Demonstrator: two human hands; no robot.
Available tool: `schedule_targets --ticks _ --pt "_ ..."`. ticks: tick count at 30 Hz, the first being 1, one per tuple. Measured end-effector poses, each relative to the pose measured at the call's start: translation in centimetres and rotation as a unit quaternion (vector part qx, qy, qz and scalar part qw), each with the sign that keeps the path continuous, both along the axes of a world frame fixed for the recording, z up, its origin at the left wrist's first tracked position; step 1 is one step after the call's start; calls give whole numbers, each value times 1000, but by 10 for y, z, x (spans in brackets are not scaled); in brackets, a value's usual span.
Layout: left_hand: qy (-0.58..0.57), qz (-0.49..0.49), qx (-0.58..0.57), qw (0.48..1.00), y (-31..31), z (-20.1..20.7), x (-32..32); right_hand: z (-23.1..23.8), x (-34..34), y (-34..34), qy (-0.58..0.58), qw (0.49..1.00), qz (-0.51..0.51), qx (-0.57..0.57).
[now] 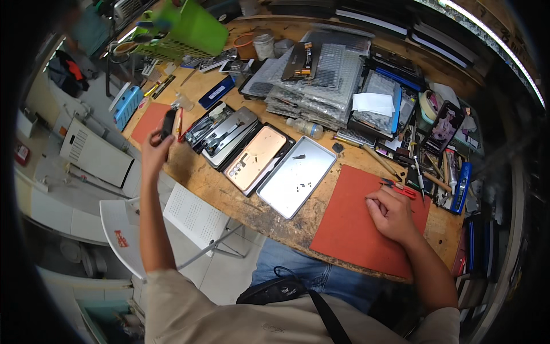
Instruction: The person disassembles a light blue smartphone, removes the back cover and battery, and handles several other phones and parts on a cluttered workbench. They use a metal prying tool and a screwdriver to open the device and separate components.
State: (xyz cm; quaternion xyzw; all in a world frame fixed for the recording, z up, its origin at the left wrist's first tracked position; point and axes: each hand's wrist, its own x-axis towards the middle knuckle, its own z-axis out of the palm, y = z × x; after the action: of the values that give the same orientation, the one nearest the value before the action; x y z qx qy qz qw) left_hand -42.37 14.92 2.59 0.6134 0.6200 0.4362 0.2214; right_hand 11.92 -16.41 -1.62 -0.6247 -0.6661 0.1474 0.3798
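At the left end of the bench, my left hand (156, 150) is closed around a dark, elongated object (168, 122), whose exact kind I cannot make out. An orange-red mat (349, 218) lies on the right, and my right hand (392, 215) rests on it with the fingers curled; anything inside them is hidden. Just beyond its knuckles are red-handled cutters (402, 189). Between my hands lie a silver-grey tray (298, 172) holding several tiny black pieces, a gold phone back panel (258, 157) on a dark case, and a case of metal tools (223, 133).
Bubble-wrapped packages (321, 80) are stacked at the back, with a clear bottle (306, 127) before them. A green basket (195, 34) stands far left, near a blue box (219, 92). A propped phone (444, 127) and loose tools crowd the right. White chair (195, 215) below the bench.
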Motion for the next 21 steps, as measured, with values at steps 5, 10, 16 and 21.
schedule_targets --ticks 5,10,16,21 --pt "-3 -171 15 985 -146 -6 159 2 2 -3 -7 1000 -16 -2" --pt "152 -206 61 965 -185 -7 251 4 3 -4 2 1000 -8 -6" --pt "252 -179 67 949 -200 -25 265 6 7 -4 25 999 39 -9" --pt "298 -182 120 929 -206 -34 257 1 11 -8 2 998 62 1"
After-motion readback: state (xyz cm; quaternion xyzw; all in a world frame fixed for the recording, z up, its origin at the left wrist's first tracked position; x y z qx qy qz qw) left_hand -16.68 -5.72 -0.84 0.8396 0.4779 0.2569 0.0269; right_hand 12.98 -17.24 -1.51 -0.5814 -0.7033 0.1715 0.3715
